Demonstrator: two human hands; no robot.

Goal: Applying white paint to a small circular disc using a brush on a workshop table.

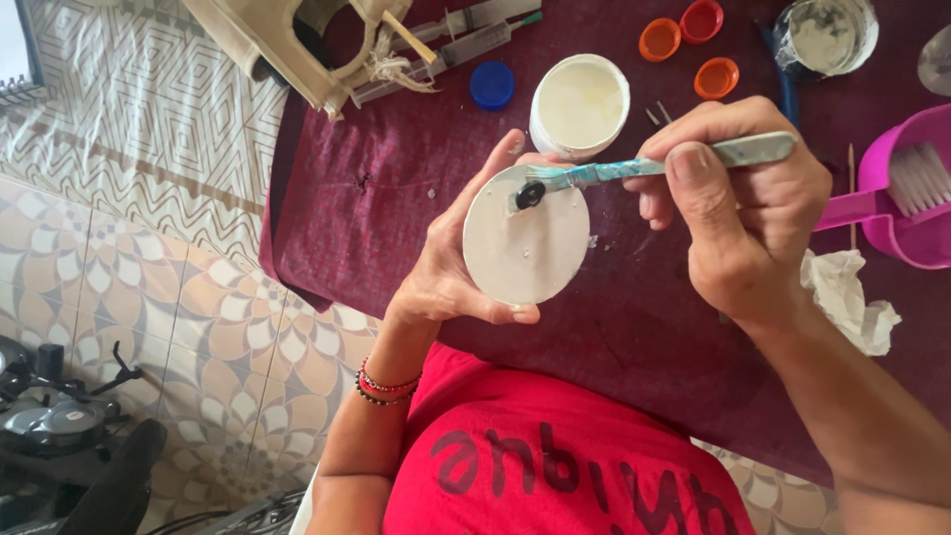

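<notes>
Nearest first:

- Red shirt point(555, 466), bottom of view; beaded wristbands point(386, 386) on the left forearm.
- Left hand point(446, 267): fingers curled round the rim of a white disc point(520, 248), thumb below, fingertips behind the upper edge; closed on it, held above the cloth at mid-frame.
- White disc: flat, round, thin, face up toward the camera; small black knob point(531, 195) near its upper edge. Probably light and stiff; face possibly wet, so best gripped by the rim only.
- Right hand point(743, 218): fingers and thumb pinched shut on a brush point(674, 163), pale handle streaked blue, tip touching the disc beside the black knob.
- Crumpled tissue point(852, 297) just right of the right wrist.
- Maroon cloth point(376, 218) covering the work surface.
- White tub point(581, 104) of pale paste, open, just beyond the disc.
- Blue cap point(492, 84) beside the tub; three orange-red caps point(684, 45) further back.
- Pink dustpan point(906, 198) with brush, right edge.
- Syringes point(446, 54) and a cloth bag point(297, 45), far edge.
- Jar point(825, 35) with whitish contents, far right corner.
- Patterned tile floor point(139, 248) at left.
</notes>
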